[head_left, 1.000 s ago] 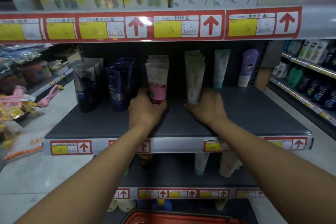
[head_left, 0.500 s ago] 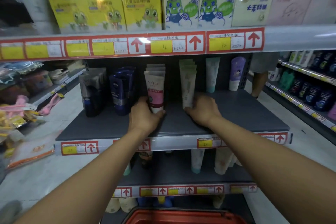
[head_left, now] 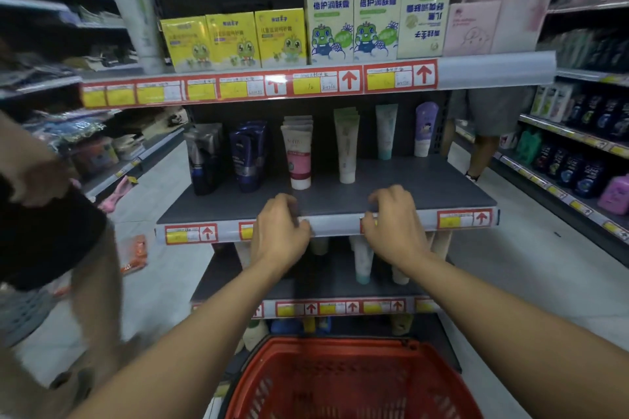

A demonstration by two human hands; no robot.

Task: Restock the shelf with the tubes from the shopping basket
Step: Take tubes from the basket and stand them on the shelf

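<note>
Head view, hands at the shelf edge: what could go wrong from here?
1. The pink-labelled tube and pale green tube stand unsupported on their caps; a knock to the shelf could tip them.
2. A passer-by close on the left may bump the left hand.
3. The red basket sits underfoot, a trip risk.

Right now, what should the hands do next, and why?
Probably reach down into the red basket for another tube. Both the left hand and right hand are empty at the shelf edge, and the pink tube and pale green tube already stand upright.
</note>
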